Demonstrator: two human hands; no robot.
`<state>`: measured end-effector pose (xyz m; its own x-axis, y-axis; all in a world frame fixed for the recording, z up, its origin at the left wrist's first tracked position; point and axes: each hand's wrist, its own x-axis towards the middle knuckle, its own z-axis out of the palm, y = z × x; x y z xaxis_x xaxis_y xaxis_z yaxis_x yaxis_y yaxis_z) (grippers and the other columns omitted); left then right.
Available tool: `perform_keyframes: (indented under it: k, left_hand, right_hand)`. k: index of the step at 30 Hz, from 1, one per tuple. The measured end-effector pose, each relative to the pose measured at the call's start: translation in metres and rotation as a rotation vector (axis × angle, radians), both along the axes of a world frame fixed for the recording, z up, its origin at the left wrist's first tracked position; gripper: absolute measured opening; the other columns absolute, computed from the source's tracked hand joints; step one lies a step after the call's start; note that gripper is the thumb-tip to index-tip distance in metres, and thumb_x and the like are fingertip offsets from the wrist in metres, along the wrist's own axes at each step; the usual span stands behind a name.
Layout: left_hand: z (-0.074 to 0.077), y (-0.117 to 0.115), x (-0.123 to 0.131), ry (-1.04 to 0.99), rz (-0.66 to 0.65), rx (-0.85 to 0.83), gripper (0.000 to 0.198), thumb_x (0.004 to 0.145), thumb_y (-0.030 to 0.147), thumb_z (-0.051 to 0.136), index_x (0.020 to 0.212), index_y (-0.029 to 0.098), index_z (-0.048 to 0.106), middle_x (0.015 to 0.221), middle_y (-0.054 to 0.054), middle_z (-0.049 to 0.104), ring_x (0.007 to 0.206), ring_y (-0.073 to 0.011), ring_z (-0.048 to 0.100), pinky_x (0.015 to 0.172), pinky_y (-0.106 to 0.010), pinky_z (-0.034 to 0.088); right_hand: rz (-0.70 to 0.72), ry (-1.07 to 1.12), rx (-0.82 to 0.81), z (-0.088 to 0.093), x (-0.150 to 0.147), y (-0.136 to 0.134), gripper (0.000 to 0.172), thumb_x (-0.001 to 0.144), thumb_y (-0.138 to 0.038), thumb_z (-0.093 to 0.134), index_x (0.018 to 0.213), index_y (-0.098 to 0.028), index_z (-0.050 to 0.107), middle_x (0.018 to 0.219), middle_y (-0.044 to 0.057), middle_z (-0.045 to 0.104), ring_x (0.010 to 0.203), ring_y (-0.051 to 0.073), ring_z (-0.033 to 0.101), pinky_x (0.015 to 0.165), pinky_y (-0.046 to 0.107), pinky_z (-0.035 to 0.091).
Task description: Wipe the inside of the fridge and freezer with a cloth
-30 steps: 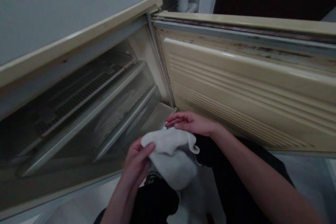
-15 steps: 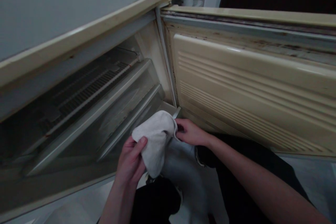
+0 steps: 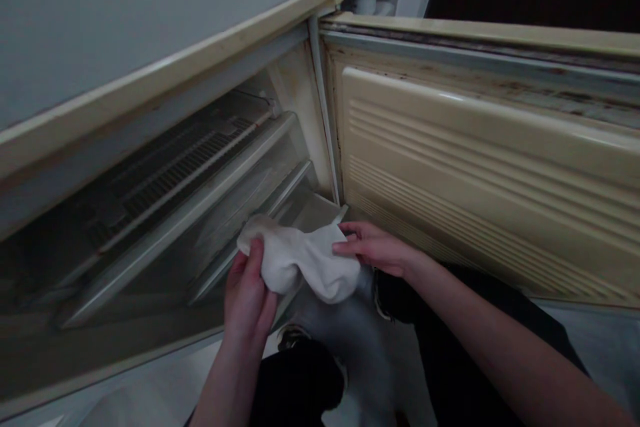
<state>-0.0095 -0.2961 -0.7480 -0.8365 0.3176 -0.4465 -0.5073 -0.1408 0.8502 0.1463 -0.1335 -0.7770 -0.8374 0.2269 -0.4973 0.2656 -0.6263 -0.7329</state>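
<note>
A white cloth (image 3: 305, 260) hangs between my two hands, stretched sideways and sagging in folds. My left hand (image 3: 250, 290) pinches its left end, thumb on top. At the right end, my right hand (image 3: 373, 247) grips the cloth between thumb and fingers. Behind the cloth is an open fridge or freezer compartment with a wire shelf (image 3: 185, 160) and clear-fronted drawers (image 3: 235, 210). The lowest drawer (image 3: 315, 210) sticks out a little, just beyond the cloth.
The open cream door (image 3: 480, 167), with ribbed lining and rusty stains along its top edge, stands to the right. Below are my dark-trousered legs, my shoes and a pale floor (image 3: 370, 360). A shelf with white crockery (image 3: 365, 0) shows at the back.
The cloth has gone from a hanging, folded bundle to being spread wider between my hands. My right hand has moved slightly right, and the view has shifted a little.
</note>
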Motion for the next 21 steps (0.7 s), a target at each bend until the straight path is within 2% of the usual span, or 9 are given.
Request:
perform_keyframes:
  k: [3, 5, 7, 9, 11, 13, 15, 19, 21]
  left_hand:
    - [-0.005, -0.005, -0.001, 0.159, -0.018, -0.048, 0.041, 0.076, 0.031, 0.087, 0.111, 0.017, 0.072, 0.108, -0.008, 0.077, 0.094, -0.0183, 0.074, 0.087, -0.028, 0.06]
    - [-0.008, -0.009, -0.003, 0.231, 0.013, -0.108, 0.051, 0.071, 0.029, 0.089, 0.116, 0.018, 0.068, 0.108, -0.007, 0.077, 0.091, -0.0181, 0.074, 0.085, -0.029, 0.06]
    - [-0.011, -0.014, -0.008, 0.301, -0.029, -0.23, 0.062, 0.072, 0.033, 0.086, 0.128, 0.019, 0.063, 0.107, -0.009, 0.077, 0.089, -0.0213, 0.075, 0.082, -0.033, 0.061]
    - [-0.016, -0.019, -0.015, 0.502, -0.212, -0.525, 0.07, 0.08, 0.045, 0.077, 0.14, 0.017, 0.056, 0.102, -0.011, 0.077, 0.088, -0.0261, 0.076, 0.081, -0.038, 0.061]
    - [-0.024, -0.025, -0.022, 0.761, -0.433, -0.88, 0.068, 0.091, 0.054, 0.062, 0.143, 0.011, 0.055, 0.095, -0.013, 0.077, 0.091, -0.0308, 0.075, 0.086, -0.044, 0.059]
    - [-0.036, -0.031, -0.024, 0.918, -0.616, -1.09, 0.058, 0.098, 0.053, 0.05, 0.136, 0.011, 0.061, 0.098, -0.014, 0.077, 0.097, -0.0316, 0.075, 0.094, -0.045, 0.056]
    - [-0.053, -0.036, -0.018, 0.94, -0.756, -1.141, 0.049, 0.101, 0.048, 0.047, 0.128, 0.012, 0.066, 0.107, -0.016, 0.077, 0.102, -0.0302, 0.074, 0.098, -0.041, 0.054]
    - [-0.093, -0.045, 0.008, 0.946, -1.0, -1.328, 0.047, 0.093, 0.042, 0.068, 0.125, 0.008, 0.066, 0.116, -0.021, 0.074, 0.11, -0.0346, 0.071, 0.095, -0.042, 0.056]
    - [-0.112, -0.05, 0.017, 0.953, -1.069, -1.401, 0.063, 0.085, 0.037, 0.078, 0.136, 0.007, 0.058, 0.125, -0.022, 0.071, 0.114, -0.0347, 0.069, 0.095, -0.043, 0.057]
  right_hand:
    - [-0.072, 0.034, 0.229, -0.004, -0.001, -0.002, 0.113, 0.067, -0.023, 0.093, 0.161, -0.023, 0.031, 0.122, 0.009, 0.07, 0.106, 0.02, 0.068, 0.096, 0.033, 0.055]
    - [0.024, 0.037, 0.509, 0.0, -0.002, -0.005, 0.11, 0.064, -0.017, 0.093, 0.159, -0.022, 0.039, 0.132, 0.011, 0.065, 0.122, 0.025, 0.062, 0.109, 0.04, 0.048]
    - [0.177, -0.042, 0.881, 0.009, -0.001, -0.01, 0.072, 0.066, -0.009, 0.088, 0.134, -0.015, 0.067, 0.129, 0.014, 0.065, 0.128, 0.029, 0.057, 0.111, 0.04, 0.045]
    - [0.296, -0.1, 1.158, 0.024, 0.004, -0.016, 0.023, 0.075, -0.004, 0.077, 0.096, -0.012, 0.079, 0.119, 0.015, 0.066, 0.119, 0.027, 0.06, 0.104, 0.035, 0.048]
    - [0.323, -0.094, 1.281, 0.041, 0.014, -0.017, 0.012, 0.082, -0.005, 0.069, 0.078, -0.014, 0.077, 0.115, 0.014, 0.067, 0.11, 0.023, 0.063, 0.096, 0.031, 0.049]
    - [0.262, -0.114, 1.304, 0.054, 0.028, -0.012, 0.007, 0.081, -0.013, 0.075, 0.074, -0.015, 0.076, 0.118, 0.012, 0.068, 0.108, 0.023, 0.064, 0.095, 0.03, 0.048]
    - [0.183, -0.185, 1.176, 0.055, 0.043, -0.003, 0.01, 0.079, -0.022, 0.078, 0.075, -0.014, 0.074, 0.113, 0.01, 0.071, 0.099, 0.022, 0.066, 0.087, 0.03, 0.05]
    - [0.114, -0.27, 0.728, 0.026, 0.06, 0.012, 0.028, 0.09, -0.039, 0.066, 0.082, -0.013, 0.071, 0.078, 0.006, 0.071, 0.066, 0.017, 0.062, 0.058, 0.025, 0.043]
    - [0.054, -0.277, 0.748, 0.011, 0.06, 0.013, 0.029, 0.091, -0.04, 0.065, 0.082, -0.013, 0.07, 0.075, 0.005, 0.07, 0.065, 0.017, 0.062, 0.056, 0.024, 0.039]
